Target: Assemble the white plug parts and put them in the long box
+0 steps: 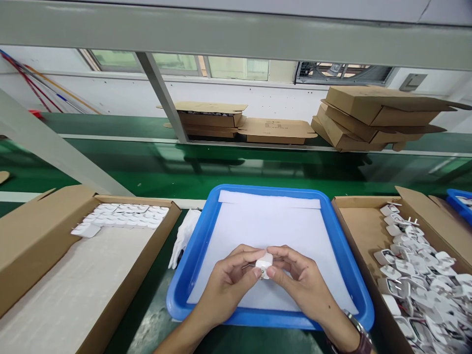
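Between the fingertips of both hands is a small white plug adapter [264, 261], with metal showing at its lower end. My left hand [236, 275] pinches it from the left, thumb below and fingers above. From the other side my right hand [295, 275] grips it with thumb and index finger. Both hands are over a blue tray [177, 290] lined with a white sheet. The fingers hide part of the adapter.
On the left, an open cardboard box [142, 275] holds rows of white adapters [125, 215]. Another box [354, 216] at the right holds a heap of loose white adapter parts [416, 280]. A white cloth item [185, 236] lies beside the tray. Stacked cartons [376, 118] stand behind.
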### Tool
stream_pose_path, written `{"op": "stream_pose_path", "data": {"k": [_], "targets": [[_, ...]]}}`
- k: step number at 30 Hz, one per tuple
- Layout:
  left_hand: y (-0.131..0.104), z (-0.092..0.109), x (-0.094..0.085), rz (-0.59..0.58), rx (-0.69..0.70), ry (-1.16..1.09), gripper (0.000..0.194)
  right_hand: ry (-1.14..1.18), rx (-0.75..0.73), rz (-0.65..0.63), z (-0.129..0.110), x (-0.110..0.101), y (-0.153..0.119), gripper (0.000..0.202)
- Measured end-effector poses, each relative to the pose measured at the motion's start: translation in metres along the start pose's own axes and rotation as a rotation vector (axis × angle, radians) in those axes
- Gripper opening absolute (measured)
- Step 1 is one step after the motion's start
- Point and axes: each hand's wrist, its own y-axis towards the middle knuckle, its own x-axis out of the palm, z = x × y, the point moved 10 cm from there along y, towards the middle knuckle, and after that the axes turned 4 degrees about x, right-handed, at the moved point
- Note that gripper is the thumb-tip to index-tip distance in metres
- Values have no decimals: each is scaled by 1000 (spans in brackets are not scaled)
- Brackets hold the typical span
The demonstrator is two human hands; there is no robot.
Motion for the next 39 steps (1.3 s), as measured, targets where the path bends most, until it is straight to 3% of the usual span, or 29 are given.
{"op": "stream_pose_path", "data": {"k": [8,15,22,29,39], "targets": [[-4,-2,-3,38,48,-26,23,-107,-82,59,-5,3,-7,30],[-7,1,-2,45,61,-44,24,-65,16,0,1,8,-8,34],[-9,5,0,47,102,19,27,-32,28,9,7,3,-10,41],[-9,9,0,33,117,25,27,-46,-23,7,3,6,-8,36],[-5,8,2,59,88,6,25,73,3,-86,6,9,-5,49]]}}
